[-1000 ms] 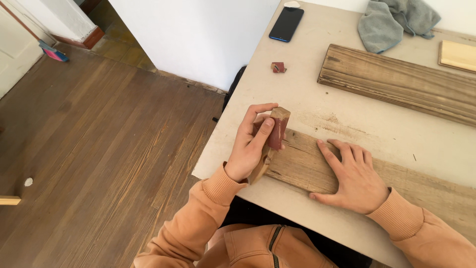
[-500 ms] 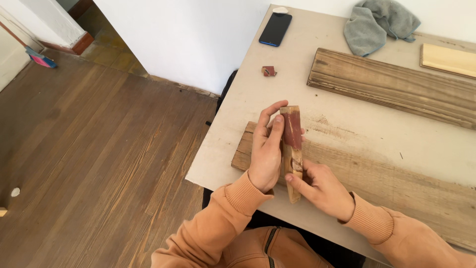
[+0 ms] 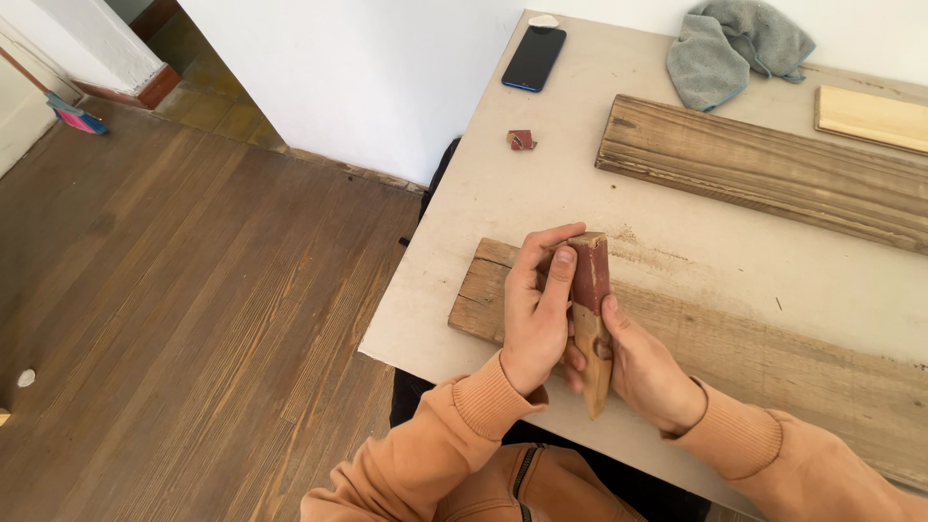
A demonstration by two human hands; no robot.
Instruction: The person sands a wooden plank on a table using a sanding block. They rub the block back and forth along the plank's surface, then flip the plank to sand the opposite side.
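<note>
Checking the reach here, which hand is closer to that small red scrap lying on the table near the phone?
Left. The left hand grips the wooden block below the small red scrap; the right hand holds the block's lower part, farther from it.

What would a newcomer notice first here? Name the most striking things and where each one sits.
First, the two hands in orange sleeves at the near table edge: the left hand and right hand together grip a small wooden block wrapped at its top in reddish sandpaper. Under them lies a weathered plank along the near side of the table. Farther back lie a darker moulded board, a grey cloth and a dark phone.
</note>
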